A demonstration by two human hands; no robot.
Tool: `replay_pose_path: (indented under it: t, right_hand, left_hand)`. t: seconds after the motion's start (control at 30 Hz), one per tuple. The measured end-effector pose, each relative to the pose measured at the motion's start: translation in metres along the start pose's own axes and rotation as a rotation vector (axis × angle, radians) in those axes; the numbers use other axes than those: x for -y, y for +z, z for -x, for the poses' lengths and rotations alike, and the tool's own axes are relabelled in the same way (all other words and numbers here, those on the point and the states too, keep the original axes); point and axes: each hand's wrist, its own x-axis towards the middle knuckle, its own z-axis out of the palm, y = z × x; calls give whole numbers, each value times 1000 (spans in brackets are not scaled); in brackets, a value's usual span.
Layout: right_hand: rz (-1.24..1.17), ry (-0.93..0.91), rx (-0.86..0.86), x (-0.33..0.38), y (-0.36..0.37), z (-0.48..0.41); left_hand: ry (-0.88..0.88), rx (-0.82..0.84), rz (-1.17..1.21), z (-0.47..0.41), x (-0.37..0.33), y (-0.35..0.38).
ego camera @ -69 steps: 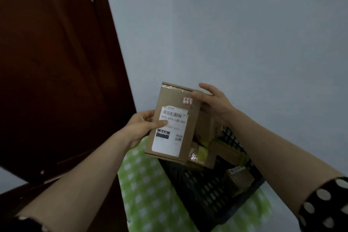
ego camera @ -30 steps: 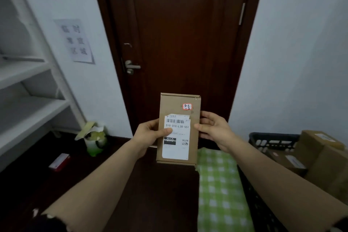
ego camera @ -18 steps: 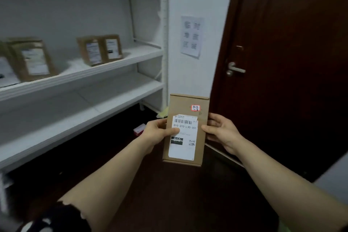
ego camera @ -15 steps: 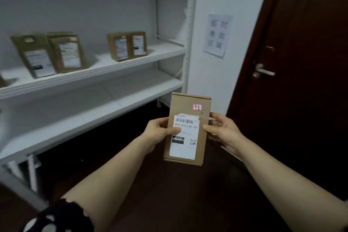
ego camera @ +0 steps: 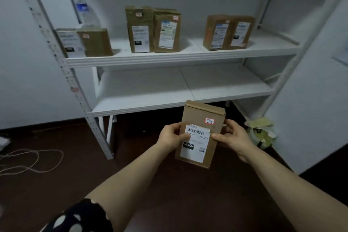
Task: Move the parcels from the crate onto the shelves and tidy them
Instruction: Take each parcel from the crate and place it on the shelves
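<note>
The left hand (ego camera: 172,137) and the right hand (ego camera: 232,137) both hold one small brown box (ego camera: 200,133) out in front of the shelves. The left hand is closed on the box's left edge, with the thumb lying on the white label (ego camera: 194,143). The right hand is closed on the right edge, with its thumb on the front too. The box stands up tall and leans a little. It has a small red sticker (ego camera: 209,120) near the top. It is in the air, low down, in front of the edge of the lower shelf (ego camera: 150,90).

Far left, some thin cord (ego camera: 32,158) lies in loops on the dark floor (ego camera: 56,184). Next comes the white post (ego camera: 62,66) of the shelves, with little holes up its side.

On the upper shelf (ego camera: 188,56) stand three pairs of brown boxes. The left pair (ego camera: 84,43) is blurry, and a plastic bottle (ego camera: 85,13) stands behind it. The middle pair (ego camera: 152,30) stands tall, the two boxes touching side by side. The right pair (ego camera: 228,32) also touches side by side. All of them have white labels on the front.

The lower shelf is bare and white.

Far right, on the floor near the wall, sits a small green and white thing (ego camera: 260,133). I cannot tell what it is.
</note>
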Motion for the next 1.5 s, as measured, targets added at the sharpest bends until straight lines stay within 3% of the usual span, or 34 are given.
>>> replay_pose_path:
  t: [0.17, 0.47, 0.9, 1.2, 1.5]
  right_hand:
    - [38, -55, 80, 3, 31, -96]
    - [85, -45, 167, 2, 128, -224]
    - [189, -46, 105, -10, 265, -386]
    - [258, -51, 95, -25, 278, -454]
    - [223, -20, 117, -37, 271, -477]
  left_hand:
    - [-60, -251, -2, -59, 2, -24]
    - [-160, -441, 21, -153, 38, -92]
    - [-146, -360, 85, -317, 107, -194]
    - [-191, -320, -3, -384, 139, -203]
    - [-190, -328, 67, -412, 162, -192]
